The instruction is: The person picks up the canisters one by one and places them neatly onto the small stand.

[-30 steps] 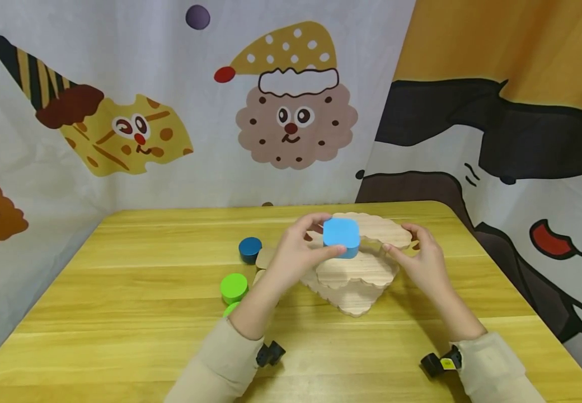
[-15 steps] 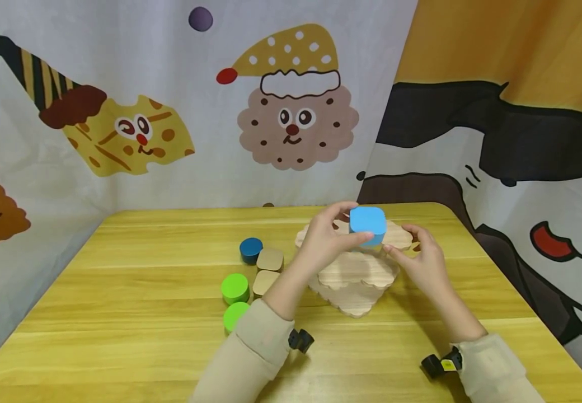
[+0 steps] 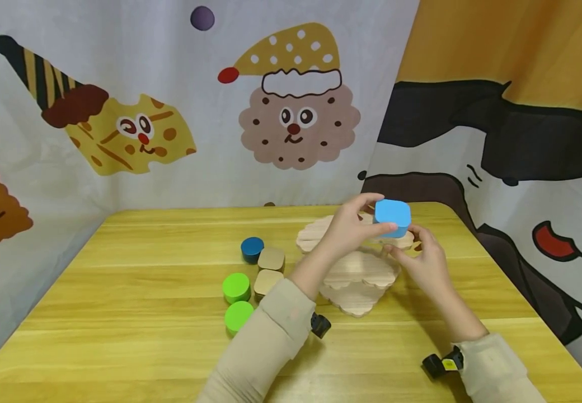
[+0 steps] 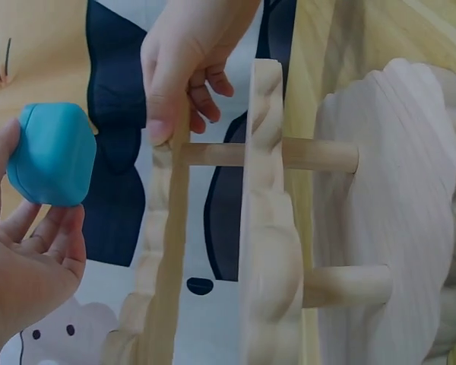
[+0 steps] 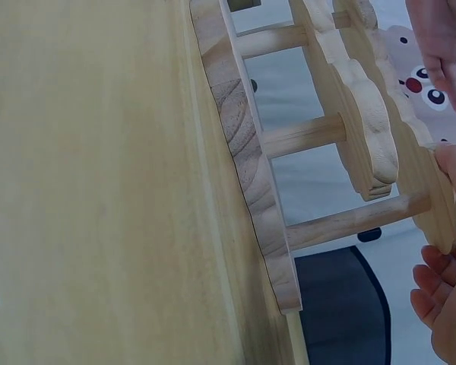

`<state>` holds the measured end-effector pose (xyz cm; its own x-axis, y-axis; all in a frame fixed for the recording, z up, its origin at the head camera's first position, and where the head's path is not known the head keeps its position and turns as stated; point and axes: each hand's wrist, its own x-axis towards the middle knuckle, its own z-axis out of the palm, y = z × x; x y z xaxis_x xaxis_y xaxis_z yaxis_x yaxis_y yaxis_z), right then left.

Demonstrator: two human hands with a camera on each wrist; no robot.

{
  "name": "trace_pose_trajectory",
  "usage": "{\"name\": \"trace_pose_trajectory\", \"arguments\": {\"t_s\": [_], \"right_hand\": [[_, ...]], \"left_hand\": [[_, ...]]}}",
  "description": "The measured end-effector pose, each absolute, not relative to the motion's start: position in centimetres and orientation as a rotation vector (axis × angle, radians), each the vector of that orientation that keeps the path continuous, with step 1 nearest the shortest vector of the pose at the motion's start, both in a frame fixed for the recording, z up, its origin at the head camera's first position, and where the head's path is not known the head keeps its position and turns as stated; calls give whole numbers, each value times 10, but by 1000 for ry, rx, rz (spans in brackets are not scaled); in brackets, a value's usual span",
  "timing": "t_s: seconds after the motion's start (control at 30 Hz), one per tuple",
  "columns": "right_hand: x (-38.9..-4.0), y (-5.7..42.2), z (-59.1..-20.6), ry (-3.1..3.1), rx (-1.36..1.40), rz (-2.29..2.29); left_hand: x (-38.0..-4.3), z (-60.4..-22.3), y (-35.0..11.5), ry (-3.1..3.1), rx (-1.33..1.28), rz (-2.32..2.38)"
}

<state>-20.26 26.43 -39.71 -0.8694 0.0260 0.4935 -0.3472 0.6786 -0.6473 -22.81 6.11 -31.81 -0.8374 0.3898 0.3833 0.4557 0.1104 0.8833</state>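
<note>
My left hand [image 3: 348, 228] pinches a light blue block [image 3: 393, 217] with rounded corners between thumb and fingers. It holds the block in the air above the right end of a tiered wooden stand [image 3: 356, 271]. Scalloped boards on round dowels make up this stand. At its right end, my right hand [image 3: 426, 260] grips the edge of the top board. In the left wrist view the blue block [image 4: 57, 152] is apart from the top board [image 4: 156, 228]. In the right wrist view my right thumb lies on that board's edge, with curled fingers [image 5: 433, 285] beside it.
Left of the stand are a dark blue round block [image 3: 252, 249], two plain wooden blocks [image 3: 271, 259] and two green round blocks [image 3: 236, 287]. They stand close together on the wooden table [image 3: 120, 313]. A printed curtain [image 3: 210, 179] hangs behind the table's far edge.
My left hand has carried the light blue block right and slightly farther back, over the stand's right end. The plain wooden blocks have come into view. My right hand keeps its place.
</note>
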Motion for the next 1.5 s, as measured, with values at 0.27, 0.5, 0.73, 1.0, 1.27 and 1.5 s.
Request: {"name": "trace_pose_trajectory", "arguments": {"t_s": [0.27, 0.5, 0.73, 1.0, 1.27, 1.5], "right_hand": [[-205, 264, -396, -2432, 252, 1056], [-206, 264, -396, -2420, 260, 1049], [-204, 266, -397, -2428, 227, 1036], [-203, 267, -397, -2421, 214, 1022], [-202, 267, -397, -2429, 213, 1010], [-202, 267, -397, -2424, 232, 1000]], "left_hand": [[-240, -323, 71, -2312, -867, -1913], [-246, -330, 80, -2316, -862, -1953], [-251, -335, 88, -2357, -842, -1974], [-253, -338, 94, -2375, -840, -1947], [-252, -341, 96, -2423, -844, -1895], [-252, -343, 96, -2458, -854, -1850]]}}
